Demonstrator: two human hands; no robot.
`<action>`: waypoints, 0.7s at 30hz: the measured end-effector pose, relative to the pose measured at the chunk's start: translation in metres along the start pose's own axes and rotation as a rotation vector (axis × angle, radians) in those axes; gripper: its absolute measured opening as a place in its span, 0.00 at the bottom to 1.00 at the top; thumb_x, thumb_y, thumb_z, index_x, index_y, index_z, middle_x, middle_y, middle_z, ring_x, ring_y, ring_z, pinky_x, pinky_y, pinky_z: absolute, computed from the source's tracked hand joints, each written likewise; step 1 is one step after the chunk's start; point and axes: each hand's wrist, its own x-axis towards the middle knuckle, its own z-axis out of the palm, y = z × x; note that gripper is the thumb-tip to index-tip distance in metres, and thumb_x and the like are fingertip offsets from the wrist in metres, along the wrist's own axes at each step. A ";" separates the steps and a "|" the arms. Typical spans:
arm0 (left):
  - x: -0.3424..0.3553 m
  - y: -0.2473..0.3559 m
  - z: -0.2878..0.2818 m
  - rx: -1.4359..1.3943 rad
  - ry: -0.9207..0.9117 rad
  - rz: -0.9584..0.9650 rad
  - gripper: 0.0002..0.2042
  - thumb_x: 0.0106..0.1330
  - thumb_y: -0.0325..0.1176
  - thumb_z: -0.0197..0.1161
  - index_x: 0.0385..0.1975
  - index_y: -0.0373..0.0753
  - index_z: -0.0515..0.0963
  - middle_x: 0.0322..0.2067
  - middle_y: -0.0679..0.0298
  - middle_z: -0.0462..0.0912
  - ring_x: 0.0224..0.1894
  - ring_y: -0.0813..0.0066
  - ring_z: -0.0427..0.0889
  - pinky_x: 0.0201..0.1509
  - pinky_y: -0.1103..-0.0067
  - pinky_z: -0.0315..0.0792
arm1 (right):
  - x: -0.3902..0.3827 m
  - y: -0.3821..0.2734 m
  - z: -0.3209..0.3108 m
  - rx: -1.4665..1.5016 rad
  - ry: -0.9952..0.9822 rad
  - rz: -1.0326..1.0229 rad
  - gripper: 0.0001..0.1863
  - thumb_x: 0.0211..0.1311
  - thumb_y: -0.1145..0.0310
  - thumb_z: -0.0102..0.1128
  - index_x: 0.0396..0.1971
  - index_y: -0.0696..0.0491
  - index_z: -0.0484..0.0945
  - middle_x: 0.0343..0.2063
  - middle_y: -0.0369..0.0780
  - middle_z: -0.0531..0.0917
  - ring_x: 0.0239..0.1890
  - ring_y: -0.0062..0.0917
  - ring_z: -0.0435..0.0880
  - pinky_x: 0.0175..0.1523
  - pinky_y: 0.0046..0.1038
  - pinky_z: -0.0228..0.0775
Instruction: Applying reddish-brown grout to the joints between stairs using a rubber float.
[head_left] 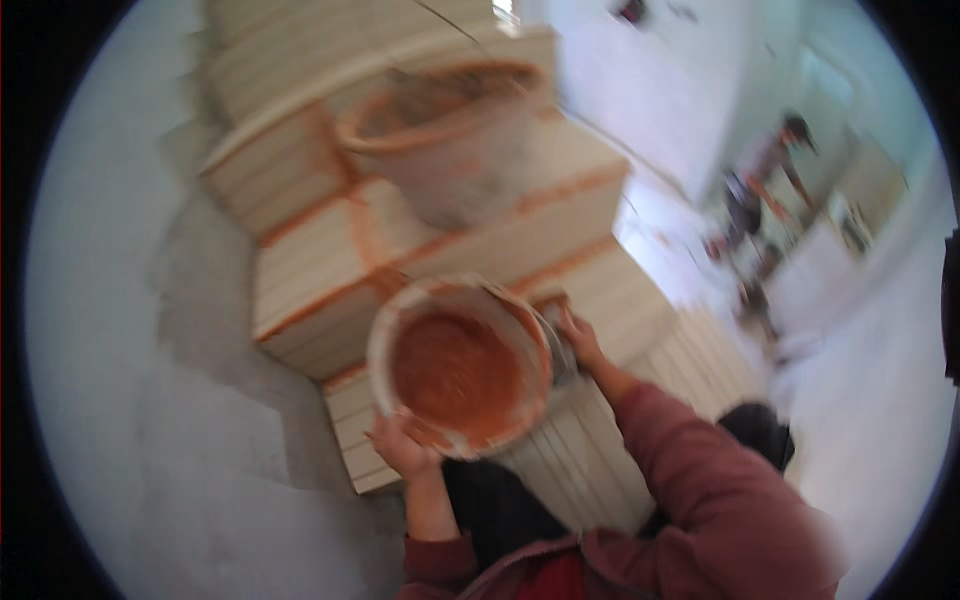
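Note:
A whitish bucket [378,352] with an orange-smeared rim tilts in front of me, close to the tiled steps. Wet orange-brown grout-like mix [455,375] fills its lower part. My left hand [405,447] is closed on the near left rim of the bucket. At the bucket's right side, my right hand [582,338] is closed round something brownish and grey, blurred and partly hidden by my fingers; I cannot make out what it is, or whether it touches the bucket.
A larger, dirty tub [455,165] stands on a step above. Cream tiled steps [300,245] carry orange smears along their joints. A bare grey wall [110,330] runs along the left. Far right, another person [765,175] bends over beside a pale panel [870,195].

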 end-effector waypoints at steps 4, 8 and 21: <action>0.010 -0.012 0.027 -0.035 0.015 -0.037 0.12 0.55 0.25 0.55 0.39 0.30 0.72 0.38 0.57 0.76 0.39 0.69 0.77 0.46 0.77 0.73 | 0.022 0.001 0.005 0.053 0.053 -0.109 0.15 0.54 0.58 0.55 0.31 0.56 0.74 0.24 0.33 0.75 0.28 0.17 0.70 0.33 0.23 0.63; -0.016 -0.027 0.071 -0.019 -0.018 0.069 0.14 0.57 0.25 0.56 0.44 0.30 0.70 0.41 0.55 0.76 0.42 0.68 0.77 0.48 0.74 0.73 | -0.019 0.026 -0.015 0.319 0.181 -0.052 0.16 0.55 0.58 0.54 0.35 0.56 0.74 0.26 0.34 0.75 0.29 0.19 0.72 0.37 0.22 0.64; -0.035 -0.050 0.111 0.221 -0.156 0.304 0.20 0.51 0.20 0.52 0.48 0.28 0.68 0.44 0.53 0.74 0.44 0.66 0.75 0.49 0.73 0.72 | -0.118 0.099 -0.161 0.731 0.774 -0.143 0.26 0.45 0.66 0.60 0.47 0.54 0.64 0.36 0.37 0.71 0.40 0.24 0.71 0.48 0.27 0.66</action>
